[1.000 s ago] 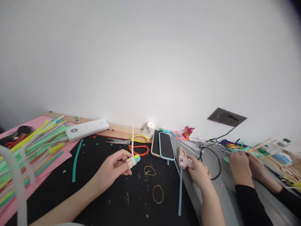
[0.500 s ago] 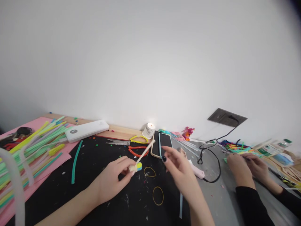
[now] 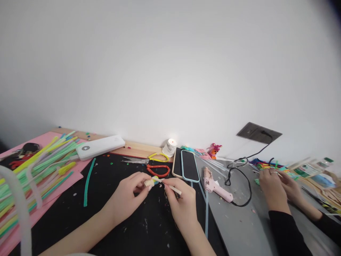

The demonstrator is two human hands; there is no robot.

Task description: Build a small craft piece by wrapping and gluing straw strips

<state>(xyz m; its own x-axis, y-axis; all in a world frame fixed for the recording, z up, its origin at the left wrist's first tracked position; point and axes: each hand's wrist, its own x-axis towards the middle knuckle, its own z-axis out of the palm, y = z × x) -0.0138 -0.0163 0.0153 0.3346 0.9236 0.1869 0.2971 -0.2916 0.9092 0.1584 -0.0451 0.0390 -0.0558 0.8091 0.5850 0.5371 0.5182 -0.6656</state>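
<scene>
My left hand [image 3: 130, 195] is closed in a pinch on a small cream pipe-cleaner bundle [image 3: 148, 182]. Yellow and blue fuzzy bits [image 3: 155, 179] show at its right side. The fingertips of my right hand [image 3: 183, 201] are closed on a cream pipe-cleaner strand [image 3: 176, 190], whose free end sticks out to the right past the fingers. The two hands nearly meet over the black mat [image 3: 141, 227]. Just beyond them lie scissors [image 3: 158, 170] with one red and one yellow handle loop. The rubber bands under my right hand are mostly hidden.
At left, many coloured pipe cleaners [image 3: 45, 170] cover pink paper, beside a white oblong device [image 3: 101, 147]. Two phones [image 3: 190, 166] and a paper cup [image 3: 169, 148] stand behind. A pink glue gun [image 3: 217, 188] trails a black cord at right, near a co-worker's hands [image 3: 274, 186].
My right hand has come in from the right and gripped the cream strand. The strand, which pointed up and right, now slants down to the right. The glue gun is uncovered.
</scene>
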